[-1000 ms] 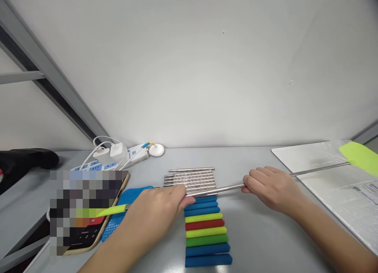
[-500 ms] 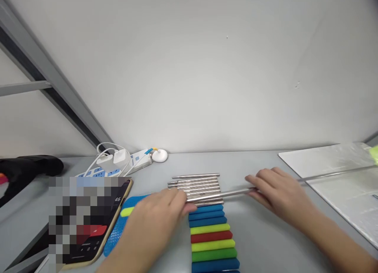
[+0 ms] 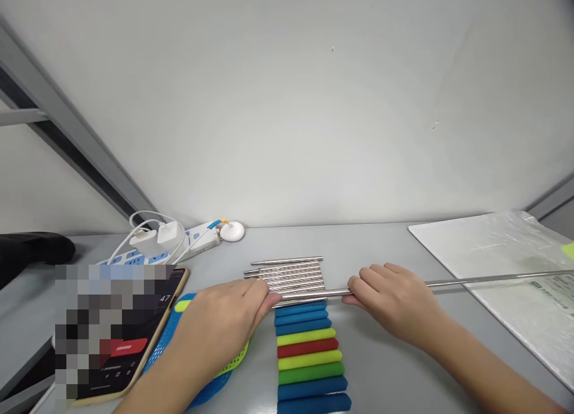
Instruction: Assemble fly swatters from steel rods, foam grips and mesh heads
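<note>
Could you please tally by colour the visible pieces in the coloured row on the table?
Blue pieces: 5
Yellow pieces: 2
Red piece: 1
Green piece: 1
Total: 9

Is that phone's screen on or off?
On: the phone shows a lit red patch and the number 47, though part of it is blurred out.

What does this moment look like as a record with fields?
Left hand: grips the long metal rod
Right hand: grips the same rod, farther right
Rod's right end: outside the picture
Mostly behind rod: short metal rods, side by side
Nearer viewer: coloured strips, blue, yellow, red and green
Left side: phone, power strip
Right side: white packet
</note>
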Demonstrator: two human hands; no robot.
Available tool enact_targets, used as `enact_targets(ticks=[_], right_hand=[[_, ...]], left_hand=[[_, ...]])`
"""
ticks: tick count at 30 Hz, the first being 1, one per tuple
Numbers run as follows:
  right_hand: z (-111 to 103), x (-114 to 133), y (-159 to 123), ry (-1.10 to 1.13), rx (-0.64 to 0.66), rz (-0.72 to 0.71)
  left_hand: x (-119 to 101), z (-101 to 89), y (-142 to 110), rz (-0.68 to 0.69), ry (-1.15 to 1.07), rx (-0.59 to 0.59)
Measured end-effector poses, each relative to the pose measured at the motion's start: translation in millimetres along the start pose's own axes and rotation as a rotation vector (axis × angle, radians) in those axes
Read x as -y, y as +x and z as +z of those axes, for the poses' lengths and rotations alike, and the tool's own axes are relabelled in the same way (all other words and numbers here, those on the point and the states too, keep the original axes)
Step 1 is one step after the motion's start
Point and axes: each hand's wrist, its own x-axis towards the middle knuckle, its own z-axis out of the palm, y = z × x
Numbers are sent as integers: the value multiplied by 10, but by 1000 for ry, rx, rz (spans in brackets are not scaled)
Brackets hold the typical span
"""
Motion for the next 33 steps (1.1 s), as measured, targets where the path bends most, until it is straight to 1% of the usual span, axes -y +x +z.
enact_targets(ticks=[3, 6, 8, 11, 14, 16, 18, 19, 21, 23, 25, 26, 28, 31, 33], right_hand=[[39, -32, -53, 24, 32, -4], [46, -3, -77, 55, 60, -14], [38, 55, -74, 65, 56, -10], [24, 145, -47, 60, 40, 17], [17, 159, -25, 62, 50, 37], [13, 117, -32, 55, 62, 27], [7, 50, -58, 39, 65, 16], [5, 15, -74, 32, 61, 12], [2, -45, -105, 29, 55, 4], [2, -82, -125, 27, 56, -12], [6, -92, -133, 17, 77, -28], [8, -86, -133, 7, 89, -30], [6, -51, -125, -8, 111, -24], [-25, 68, -94, 12, 129, -8], [-66, 180, -66, 48, 140, -7]], left_hand=[[-103, 78, 6, -14, -59, 21], [-209, 92, 1, -38, -71, -6], [-256, 81, -15, -64, -41, -61], [-276, 72, -48, -71, -19, -178], [-240, 57, -66, -60, -110, -245], [-171, 18, -72, -50, -232, -263], [-55, -45, -78, -95, -348, -310], [17, -81, -81, -158, -406, -344], [163, -141, -80, -364, -590, -385], [276, -171, -63, -551, -923, -343], [324, -172, -29, -643, -1288, -260], [322, -165, -9, -671, -1435, -228], [269, -147, 30, -722, -1618, -221], [106, -114, 67, -779, -1727, -272], [-29, -82, 74, -805, -1759, -267]])
